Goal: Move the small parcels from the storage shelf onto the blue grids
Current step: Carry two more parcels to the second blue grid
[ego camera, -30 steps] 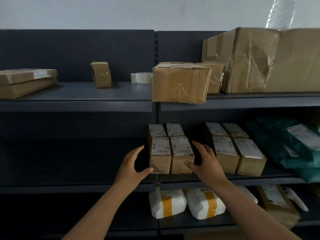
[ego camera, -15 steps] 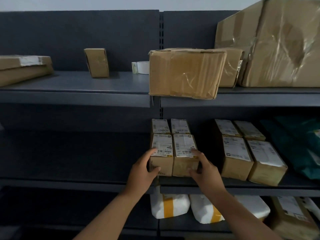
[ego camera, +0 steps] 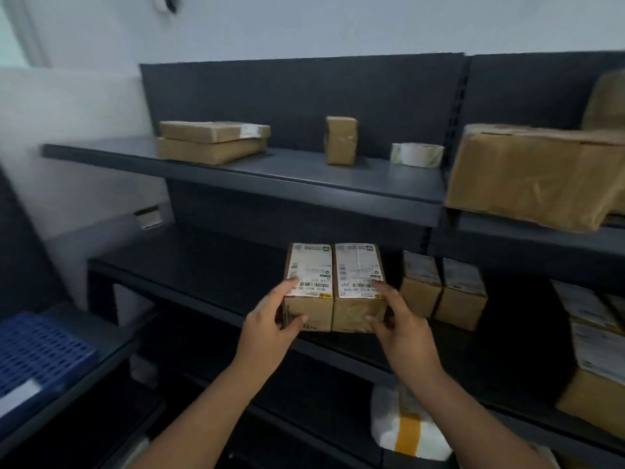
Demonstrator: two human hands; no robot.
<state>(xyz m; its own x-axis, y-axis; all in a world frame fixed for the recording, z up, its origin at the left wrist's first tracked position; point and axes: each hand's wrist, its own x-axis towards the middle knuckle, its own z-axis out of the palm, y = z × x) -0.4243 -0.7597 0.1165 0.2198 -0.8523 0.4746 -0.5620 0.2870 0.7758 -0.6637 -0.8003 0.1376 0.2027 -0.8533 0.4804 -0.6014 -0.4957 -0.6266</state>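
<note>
Your left hand (ego camera: 270, 319) grips the left small parcel (ego camera: 309, 287), thumb across its front face and a finger laid on the white shipping label on top, so the box sits between them at its near left corner. Your right hand (ego camera: 402, 330) holds the right small parcel (ego camera: 358, 287) the same way, mirrored: forefinger on the label's near right corner, thumb pressed on the brown front. The two cartons touch side by side between your hands, at the front edge of the middle shelf (ego camera: 203, 265) of the dark storage shelf; whether they rest on it or are raised off it is unclear. Just to their right, two more labelled small boxes (ego camera: 443, 289) stand further back on the same level. The blue grid (ego camera: 37, 353) lies well apart, low at your far left. Above, the upper shelf carries two stacked flat parcels (ego camera: 211, 142), an upright brown packet (ego camera: 341, 140) and a tape roll (ego camera: 416, 154).
</note>
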